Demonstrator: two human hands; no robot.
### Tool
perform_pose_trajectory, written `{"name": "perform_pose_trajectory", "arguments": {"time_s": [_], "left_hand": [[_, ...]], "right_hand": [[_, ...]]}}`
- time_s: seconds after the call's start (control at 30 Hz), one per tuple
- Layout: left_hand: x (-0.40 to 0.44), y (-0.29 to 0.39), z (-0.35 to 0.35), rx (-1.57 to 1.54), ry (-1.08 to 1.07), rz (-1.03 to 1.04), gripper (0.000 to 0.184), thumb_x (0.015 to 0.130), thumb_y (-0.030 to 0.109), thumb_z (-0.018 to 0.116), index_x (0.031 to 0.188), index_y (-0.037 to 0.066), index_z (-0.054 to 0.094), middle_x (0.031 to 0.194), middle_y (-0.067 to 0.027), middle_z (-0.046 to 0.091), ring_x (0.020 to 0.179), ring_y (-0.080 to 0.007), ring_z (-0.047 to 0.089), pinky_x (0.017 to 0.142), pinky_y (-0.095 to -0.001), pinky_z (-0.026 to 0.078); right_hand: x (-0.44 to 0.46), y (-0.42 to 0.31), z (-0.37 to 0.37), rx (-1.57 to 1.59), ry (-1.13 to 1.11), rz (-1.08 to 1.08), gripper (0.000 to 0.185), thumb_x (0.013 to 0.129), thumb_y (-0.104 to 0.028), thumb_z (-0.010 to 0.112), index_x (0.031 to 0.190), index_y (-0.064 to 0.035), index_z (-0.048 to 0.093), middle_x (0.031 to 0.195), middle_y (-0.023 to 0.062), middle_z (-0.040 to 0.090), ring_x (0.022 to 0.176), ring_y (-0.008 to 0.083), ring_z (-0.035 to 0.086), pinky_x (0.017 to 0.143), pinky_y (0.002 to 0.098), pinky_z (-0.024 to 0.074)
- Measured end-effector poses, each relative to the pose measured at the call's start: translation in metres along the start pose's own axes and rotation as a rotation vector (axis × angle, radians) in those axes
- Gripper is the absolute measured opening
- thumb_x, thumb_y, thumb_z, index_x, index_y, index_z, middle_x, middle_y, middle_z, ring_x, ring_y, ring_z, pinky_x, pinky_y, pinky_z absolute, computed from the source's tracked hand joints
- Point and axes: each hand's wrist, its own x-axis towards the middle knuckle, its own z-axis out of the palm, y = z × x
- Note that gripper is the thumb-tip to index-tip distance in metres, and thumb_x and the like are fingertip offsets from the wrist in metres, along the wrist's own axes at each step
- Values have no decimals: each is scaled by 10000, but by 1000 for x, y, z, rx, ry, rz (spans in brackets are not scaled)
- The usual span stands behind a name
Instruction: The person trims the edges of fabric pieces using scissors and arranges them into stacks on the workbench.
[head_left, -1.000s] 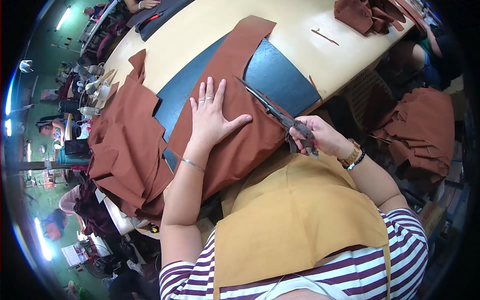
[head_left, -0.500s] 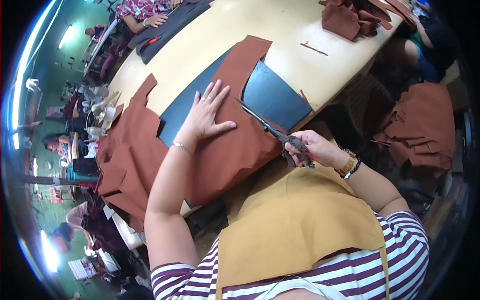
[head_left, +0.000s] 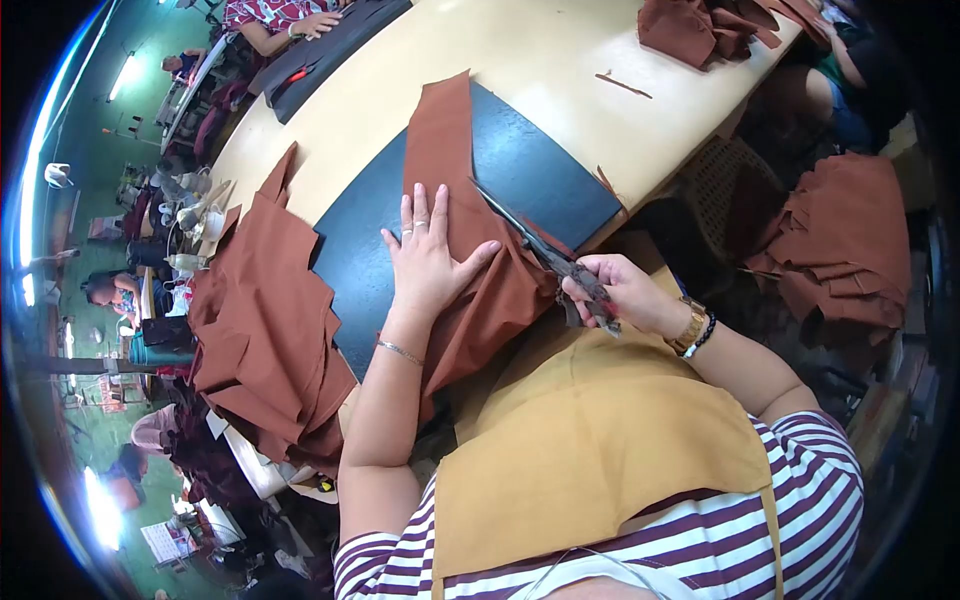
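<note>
My left hand lies flat with spread fingers on a rust-brown fabric piece. The fabric rests over a dark blue board, and its lower part falls in folds toward my apron. In my right hand is a pair of scissors, its handles wrapped in grey cloth. The blades point up and left along the fabric's right edge, over the board; I cannot tell whether they are parted. Left of the board sits a crumpled heap of the same brown fabric.
On the cream table lie a thin brown scrap and more brown cloth at the far right. Across it, another person's hand rests by dark fabric. A brown cloth stack stands off the table's right side.
My left hand has slid right and slightly down, pulling the fabric with it. The piece has bunched into folds, and more of the blue board shows on the left. The scissors have barely moved.
</note>
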Motion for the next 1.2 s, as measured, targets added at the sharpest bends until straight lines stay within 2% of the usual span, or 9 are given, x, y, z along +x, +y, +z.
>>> {"name": "perform_pose_trajectory", "arguments": {"time_s": [0.2, 0.37, 0.53, 0.67, 0.83, 0.9, 1.2], "left_hand": [[-10, 16, 2, -17, -9, -55, 1007, 751, 731, 527, 1477, 103, 221, 1538, -191, 132, 1427, -354, 107, 1020, -714, 123], [-16, 27, 5, -10, -16, -134, 961, 788, 711, 495, 1485, 118, 203, 1549, -171, 114, 1434, -335, 92, 1019, -712, 118], [-23, 33, 5, 5, -19, -141, 935, 803, 698, 481, 1486, 123, 202, 1550, -168, 110, 1434, -341, 88, 1019, -712, 119], [-28, 39, 4, 21, -19, -138, 833, 858, 643, 435, 1483, 135, 220, 1548, -164, 124, 1433, -343, 93, 1019, -715, 117], [-27, 33, 11, -53, 9, -149, 686, 929, 536, 378, 1477, 147, 244, 1545, -156, 148, 1430, -339, 111, 1020, -718, 114], [-28, 31, 10, -48, 9, -126, 674, 931, 521, 385, 1477, 151, 245, 1545, -153, 150, 1428, -337, 118, 1022, -717, 116], [-34, 37, 8, 0, 16, -107, 675, 920, 507, 425, 1476, 167, 250, 1547, -138, 154, 1428, -327, 128, 1021, -716, 133]], "right_hand": [[6, 11, 0, 57, 3, -50, 216, 896, -277, 647, 858, -74, 585, 649, -22, 562, 564, 45, 534, 510, 193, 421], [-1, 16, 3, 46, 21, -57, 213, 908, -271, 630, 890, -62, 592, 656, -20, 567, 564, 44, 530, 520, 195, 426], [2, 12, 4, 22, 28, -44, 238, 908, -308, 625, 852, -83, 572, 673, -17, 569, 558, 53, 535, 540, 198, 447], [5, 12, 6, 81, 72, -46, 270, 902, -343, 627, 827, -95, 550, 676, -18, 564, 548, 62, 538, 530, 206, 459], [-7, 3, -10, 57, 0, 3, 275, 897, -336, 632, 812, -88, 547, 668, -22, 555, 535, 67, 550, 495, 218, 475], [-10, 1, -22, -43, -77, -18, 278, 895, -330, 635, 795, -87, 545, 667, -20, 553, 527, 67, 548, 497, 220, 478], [-3, 7, -14, -21, -32, -27, 292, 890, -342, 639, 774, -94, 535, 652, -24, 541, 527, 55, 538, 484, 206, 454]]}}
